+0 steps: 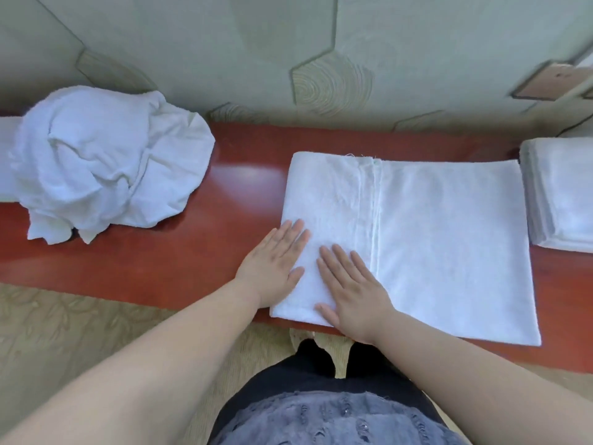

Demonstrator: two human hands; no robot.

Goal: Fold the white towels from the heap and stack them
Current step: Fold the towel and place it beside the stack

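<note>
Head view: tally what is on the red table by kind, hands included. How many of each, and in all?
Heap, unfolded towels: 1
Towel, part folded: 1
Stack, folded towels: 1
Hands flat on the towel: 2, left hand and right hand
Total: 5
The towels inside the heap and the stack cannot be counted.

Just the one view here, worn on the head, looking forward and steeply down over the red table (237,187). Wide lens: the table's far edge bows, and the wall (433,59) fills the top. It's close in, both forearms (167,345) run up from the bottom edge. The heap (106,168) sits at frame left, the stack (564,194) is cut by the right edge.
</note>
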